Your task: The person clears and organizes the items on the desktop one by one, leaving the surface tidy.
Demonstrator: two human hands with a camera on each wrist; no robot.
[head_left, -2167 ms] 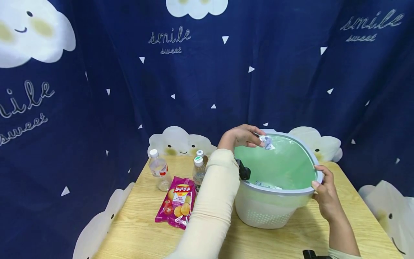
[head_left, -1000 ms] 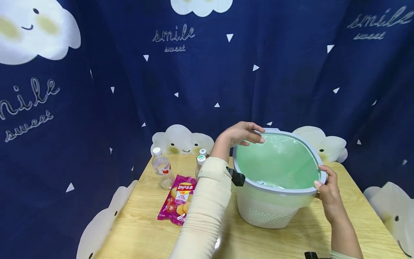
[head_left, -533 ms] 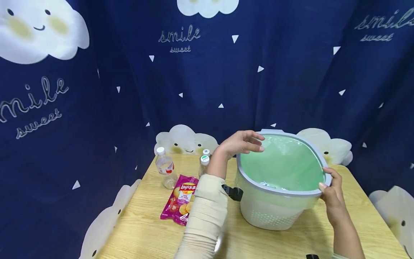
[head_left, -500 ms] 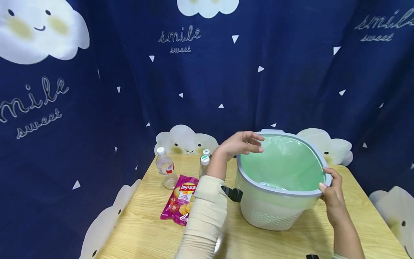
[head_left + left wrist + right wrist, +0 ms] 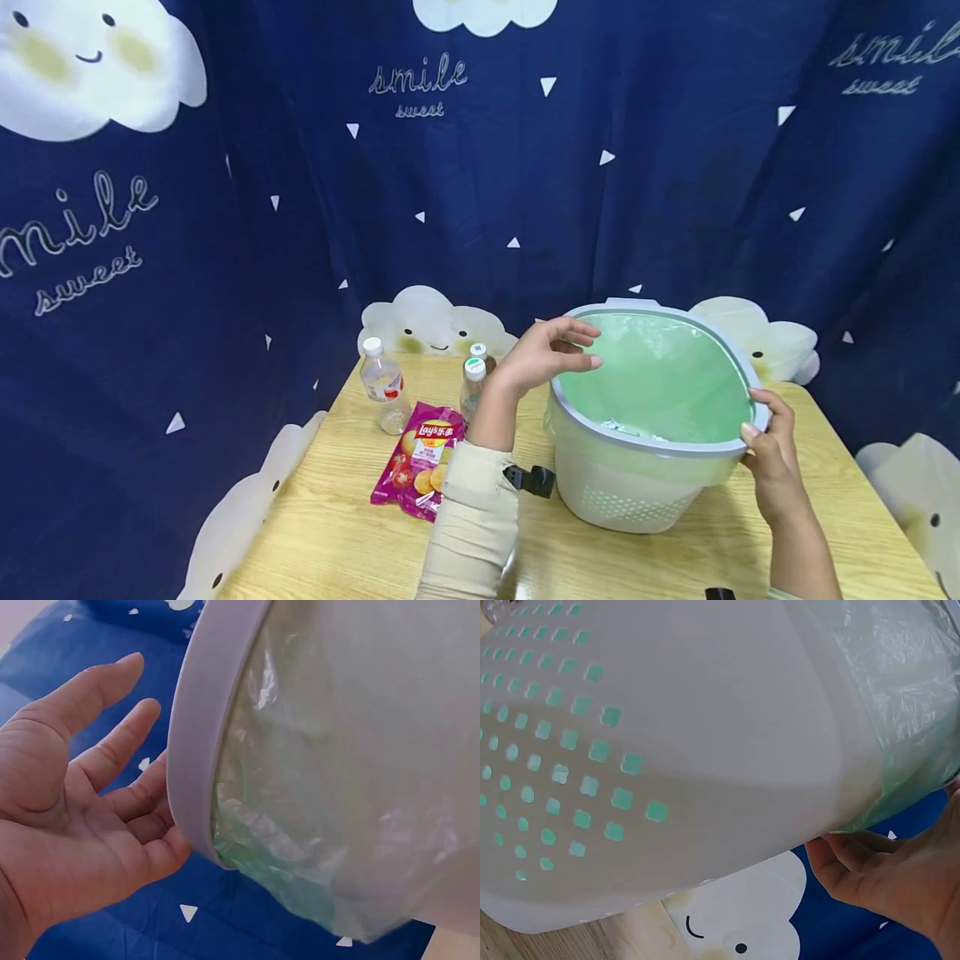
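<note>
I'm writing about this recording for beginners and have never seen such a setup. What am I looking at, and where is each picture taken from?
There is no machine here, just a person's two hands. The widest picture comes from a camera on the head; small wrist cameras take the two close-ups, one per hand.

On the wooden table is a pale bin lined with a green bag. Some shiny bits show inside, too unclear to name. To its left are three bottles and a purple Lay's packet.

The right hand grips the bin's rim. The left hand, opposite, is open and holds nothing.
</note>
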